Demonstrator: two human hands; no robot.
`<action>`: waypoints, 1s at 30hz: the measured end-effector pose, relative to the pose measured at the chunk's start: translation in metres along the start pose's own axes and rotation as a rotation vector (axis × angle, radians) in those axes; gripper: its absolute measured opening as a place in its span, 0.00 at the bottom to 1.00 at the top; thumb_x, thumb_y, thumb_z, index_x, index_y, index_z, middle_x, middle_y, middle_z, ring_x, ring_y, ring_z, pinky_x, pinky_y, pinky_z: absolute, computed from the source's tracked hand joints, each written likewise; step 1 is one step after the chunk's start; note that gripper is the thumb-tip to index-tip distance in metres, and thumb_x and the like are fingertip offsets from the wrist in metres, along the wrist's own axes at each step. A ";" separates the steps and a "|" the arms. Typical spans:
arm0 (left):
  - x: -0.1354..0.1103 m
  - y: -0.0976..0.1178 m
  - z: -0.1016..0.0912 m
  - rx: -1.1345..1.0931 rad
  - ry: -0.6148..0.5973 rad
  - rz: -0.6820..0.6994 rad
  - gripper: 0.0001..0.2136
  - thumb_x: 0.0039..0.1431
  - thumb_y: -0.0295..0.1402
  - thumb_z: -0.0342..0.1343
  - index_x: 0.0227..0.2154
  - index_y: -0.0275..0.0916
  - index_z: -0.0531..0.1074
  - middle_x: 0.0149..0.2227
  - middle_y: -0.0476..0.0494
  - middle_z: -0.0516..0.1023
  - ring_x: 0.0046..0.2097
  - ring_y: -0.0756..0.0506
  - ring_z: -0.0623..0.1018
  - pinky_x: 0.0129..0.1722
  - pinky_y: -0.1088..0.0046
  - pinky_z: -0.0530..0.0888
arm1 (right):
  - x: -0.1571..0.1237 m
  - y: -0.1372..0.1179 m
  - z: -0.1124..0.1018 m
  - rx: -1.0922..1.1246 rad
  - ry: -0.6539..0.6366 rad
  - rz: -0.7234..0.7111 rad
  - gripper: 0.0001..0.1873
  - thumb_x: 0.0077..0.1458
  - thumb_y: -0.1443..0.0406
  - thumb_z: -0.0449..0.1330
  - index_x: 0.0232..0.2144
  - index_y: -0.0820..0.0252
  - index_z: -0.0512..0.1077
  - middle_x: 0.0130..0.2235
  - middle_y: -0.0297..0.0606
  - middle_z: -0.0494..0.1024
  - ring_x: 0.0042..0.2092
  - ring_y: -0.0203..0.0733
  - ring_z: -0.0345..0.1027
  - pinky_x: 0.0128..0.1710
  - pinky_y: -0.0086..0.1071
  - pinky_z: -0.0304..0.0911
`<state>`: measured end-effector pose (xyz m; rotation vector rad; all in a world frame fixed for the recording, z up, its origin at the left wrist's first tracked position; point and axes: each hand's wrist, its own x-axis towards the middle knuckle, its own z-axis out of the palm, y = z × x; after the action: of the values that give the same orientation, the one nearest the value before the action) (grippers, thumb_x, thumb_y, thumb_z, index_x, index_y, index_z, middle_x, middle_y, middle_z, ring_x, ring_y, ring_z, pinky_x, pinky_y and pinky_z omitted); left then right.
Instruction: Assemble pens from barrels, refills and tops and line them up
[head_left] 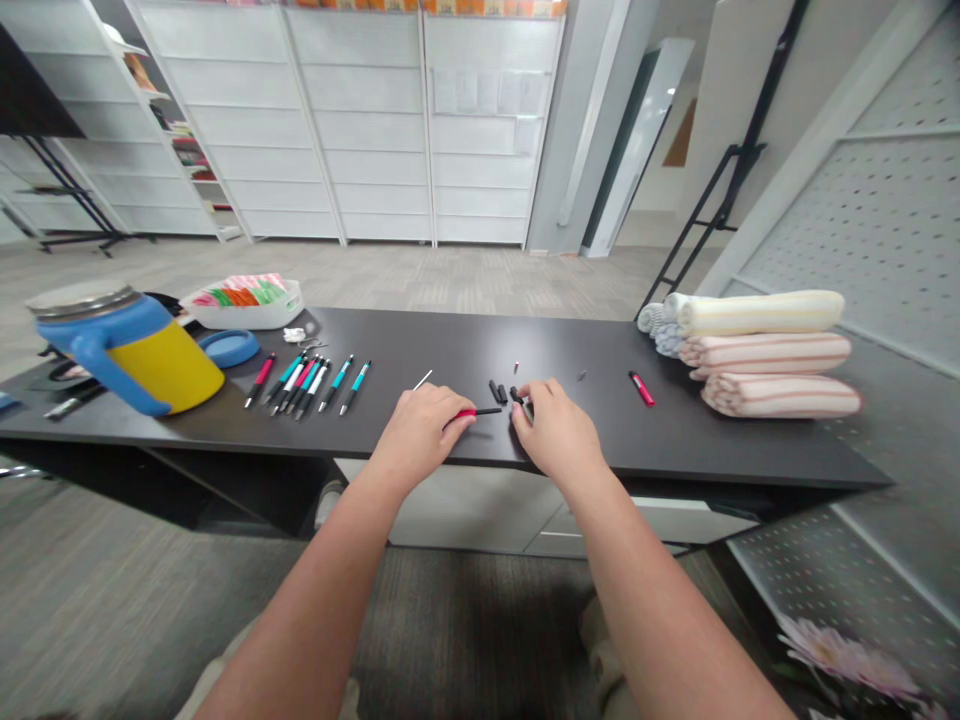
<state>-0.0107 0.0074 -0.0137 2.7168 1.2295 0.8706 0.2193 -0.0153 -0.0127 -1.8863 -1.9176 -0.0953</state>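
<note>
My left hand (421, 425) is closed around a red and black pen part (480, 411), its black end pointing right. A thin white stick (424, 379), perhaps a refill, shows above that hand; whether it is held, I cannot tell. Thumb and fingers of my right hand (561, 428) close on a small black piece (516, 396), partly hidden. Between the hands lie black pen grips (498, 393). Beyond them are a tiny pen part (516, 367) and a small spring-like part (582, 375). A red pen barrel (641, 388) lies farther right.
Several pens (298, 385) lie left of my hands. Further left stand a blue and yellow mug (161, 350), a blue lid (229, 348) and a white tray (251, 315) of colourful packets. Rolled towels (772, 350) are stacked on the right of the dark tabletop (420, 335).
</note>
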 end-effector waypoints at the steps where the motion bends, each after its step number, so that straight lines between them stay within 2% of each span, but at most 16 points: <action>1: 0.000 0.000 0.000 0.001 0.000 -0.004 0.08 0.73 0.38 0.55 0.45 0.44 0.78 0.46 0.45 0.83 0.48 0.41 0.78 0.51 0.60 0.70 | 0.002 0.000 0.001 -0.002 0.008 0.021 0.11 0.68 0.59 0.59 0.48 0.57 0.74 0.49 0.45 0.78 0.43 0.49 0.76 0.39 0.37 0.64; 4: 0.000 0.000 0.000 0.005 0.002 -0.012 0.09 0.73 0.38 0.54 0.45 0.44 0.78 0.46 0.44 0.83 0.48 0.41 0.78 0.50 0.60 0.70 | 0.007 0.000 0.002 -0.006 0.005 0.072 0.12 0.67 0.58 0.61 0.47 0.60 0.74 0.47 0.47 0.79 0.43 0.50 0.76 0.39 0.37 0.64; 7: -0.001 0.000 0.000 0.007 0.012 -0.012 0.10 0.74 0.39 0.53 0.47 0.44 0.78 0.46 0.44 0.83 0.49 0.41 0.78 0.50 0.60 0.70 | 0.011 0.003 0.002 0.025 0.005 0.093 0.08 0.67 0.62 0.60 0.42 0.59 0.76 0.46 0.48 0.80 0.42 0.49 0.76 0.40 0.37 0.64; 9: -0.001 -0.001 0.000 0.004 0.027 -0.024 0.11 0.74 0.39 0.52 0.49 0.45 0.78 0.47 0.44 0.83 0.49 0.40 0.78 0.50 0.60 0.70 | 0.011 0.007 0.002 0.134 0.049 0.097 0.07 0.66 0.62 0.59 0.39 0.58 0.76 0.43 0.45 0.81 0.40 0.48 0.75 0.41 0.37 0.64; 13: 0.000 -0.004 0.001 -0.031 0.065 -0.055 0.12 0.75 0.38 0.51 0.52 0.47 0.77 0.48 0.45 0.83 0.50 0.41 0.78 0.52 0.60 0.71 | 0.006 0.016 0.001 0.493 0.090 0.090 0.11 0.66 0.56 0.59 0.42 0.56 0.76 0.36 0.38 0.82 0.35 0.43 0.74 0.38 0.35 0.64; 18: 0.000 -0.004 0.001 -0.070 0.085 -0.050 0.14 0.75 0.37 0.49 0.55 0.46 0.76 0.50 0.43 0.82 0.52 0.41 0.78 0.58 0.57 0.71 | 0.002 0.017 0.002 0.732 0.026 0.037 0.14 0.64 0.54 0.60 0.44 0.57 0.76 0.40 0.40 0.84 0.35 0.42 0.74 0.36 0.34 0.66; 23: 0.000 -0.002 -0.001 -0.105 0.064 -0.028 0.13 0.76 0.37 0.47 0.53 0.45 0.76 0.49 0.43 0.82 0.51 0.42 0.79 0.56 0.59 0.73 | 0.001 0.010 -0.002 0.771 -0.033 -0.031 0.18 0.66 0.56 0.57 0.52 0.55 0.78 0.42 0.41 0.84 0.35 0.42 0.74 0.37 0.35 0.67; 30: 0.001 0.000 -0.001 -0.099 0.035 -0.051 0.13 0.76 0.36 0.47 0.53 0.43 0.75 0.49 0.41 0.82 0.51 0.41 0.79 0.54 0.60 0.74 | -0.002 0.006 -0.006 0.716 -0.034 -0.050 0.15 0.63 0.58 0.58 0.48 0.57 0.78 0.40 0.40 0.82 0.33 0.40 0.71 0.35 0.34 0.66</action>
<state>-0.0109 0.0083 -0.0126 2.5923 1.2212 0.9500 0.2262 -0.0184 -0.0096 -1.3557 -1.6989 0.5393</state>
